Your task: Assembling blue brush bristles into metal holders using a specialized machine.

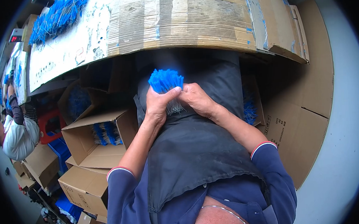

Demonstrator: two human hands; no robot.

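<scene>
A thick bundle of small blue brushes [165,80] with thin wire stems is gathered upright above my apron-covered lap. My left hand [158,102] wraps round its left side, thumb laid across the stems. From the right, my right hand [196,98] closes on the same bundle, its fingers partly hidden behind the stems. The blue heads point toward the worktable, and the loose wire ends hang below my thumbs. Beneath the bundle lies my black apron [198,151].
The worktable [178,20], topped with cardboard, carries a heap of blue brushes [59,17] at its far left. An open carton [79,143] holding more brushes stands left of me; a large cardboard sheet [298,134] is at right. Another person [20,136] works at far left.
</scene>
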